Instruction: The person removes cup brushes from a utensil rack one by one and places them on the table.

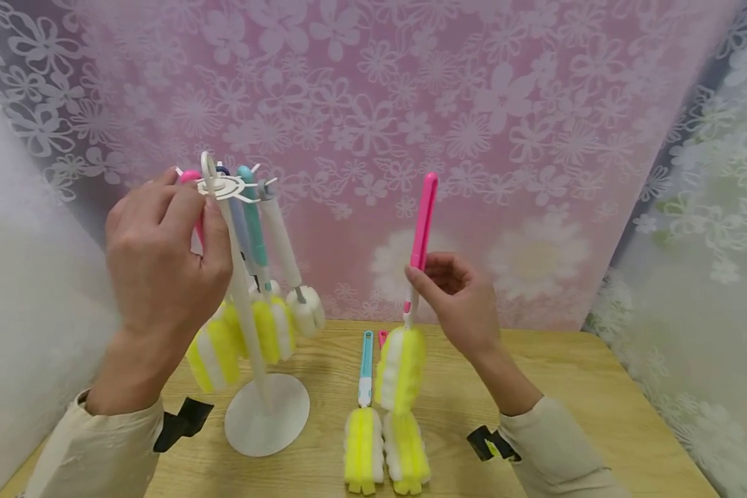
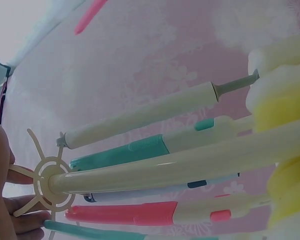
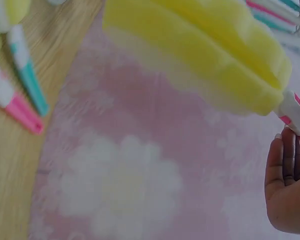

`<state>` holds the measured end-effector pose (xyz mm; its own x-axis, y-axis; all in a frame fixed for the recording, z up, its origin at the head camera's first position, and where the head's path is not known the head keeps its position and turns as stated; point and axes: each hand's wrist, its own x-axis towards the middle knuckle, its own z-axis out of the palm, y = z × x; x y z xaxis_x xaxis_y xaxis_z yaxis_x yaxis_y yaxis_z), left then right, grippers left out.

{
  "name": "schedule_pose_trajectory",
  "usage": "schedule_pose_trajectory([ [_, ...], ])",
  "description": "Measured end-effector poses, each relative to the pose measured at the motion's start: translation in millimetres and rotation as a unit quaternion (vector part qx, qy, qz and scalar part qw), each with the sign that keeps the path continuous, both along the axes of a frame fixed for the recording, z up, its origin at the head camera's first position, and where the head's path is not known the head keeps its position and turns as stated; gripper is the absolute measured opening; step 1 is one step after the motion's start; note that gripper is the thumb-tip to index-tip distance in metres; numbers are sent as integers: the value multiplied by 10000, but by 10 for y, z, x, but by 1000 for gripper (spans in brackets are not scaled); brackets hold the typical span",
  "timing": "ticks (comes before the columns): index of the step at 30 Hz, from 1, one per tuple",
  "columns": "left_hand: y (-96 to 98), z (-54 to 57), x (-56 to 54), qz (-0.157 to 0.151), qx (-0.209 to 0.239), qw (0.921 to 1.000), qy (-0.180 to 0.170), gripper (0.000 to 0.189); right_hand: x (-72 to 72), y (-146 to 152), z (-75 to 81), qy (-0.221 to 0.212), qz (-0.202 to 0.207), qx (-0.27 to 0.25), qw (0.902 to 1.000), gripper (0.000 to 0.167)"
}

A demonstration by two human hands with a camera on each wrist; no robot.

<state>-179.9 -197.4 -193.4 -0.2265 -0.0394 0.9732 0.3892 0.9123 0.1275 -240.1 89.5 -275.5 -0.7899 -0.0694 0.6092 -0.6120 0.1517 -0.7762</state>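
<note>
The left hand (image 1: 164, 259) touches a white, round-based plastic rack (image 1: 253, 339) up top, its closure hard to tell; apart rightward, the right hand (image 1: 463, 304) pinches a pink-handled, yellow-and-white sponge brush (image 1: 422, 232), near-upright, sponge below the grip.

The stand (image 1: 243, 304) with its hanging brushes (image 1: 283, 238) is on the table (image 1: 597, 401), left of two brushes lying side by side (image 1: 364, 446) (a third brush (image 1: 404, 363), in the right hand (image 1: 463, 304), is above the table).

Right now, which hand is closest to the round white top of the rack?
Left. The left hand is right at the rack top, touching it; the right hand is farther right, holding a pink-handled sponge brush.
</note>
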Motion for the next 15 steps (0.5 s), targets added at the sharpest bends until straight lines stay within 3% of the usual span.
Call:
schedule_pose_trajectory([
  [4, -4, -10, 2, 12, 56, 10000, -6, 41, -108, 299, -164, -647, -512, 503, 9953, 30],
  [7, -3, -8, 2, 19, 58, 10000, -2, 42, -177, 478, -334, -1281, -677, 925, 9851, 37],
  [15, 12, -5, 3, -16, 74, 10000, -11, 42, -318, 740, -1008, -2919, -564, 1363, 9450, 35],
])
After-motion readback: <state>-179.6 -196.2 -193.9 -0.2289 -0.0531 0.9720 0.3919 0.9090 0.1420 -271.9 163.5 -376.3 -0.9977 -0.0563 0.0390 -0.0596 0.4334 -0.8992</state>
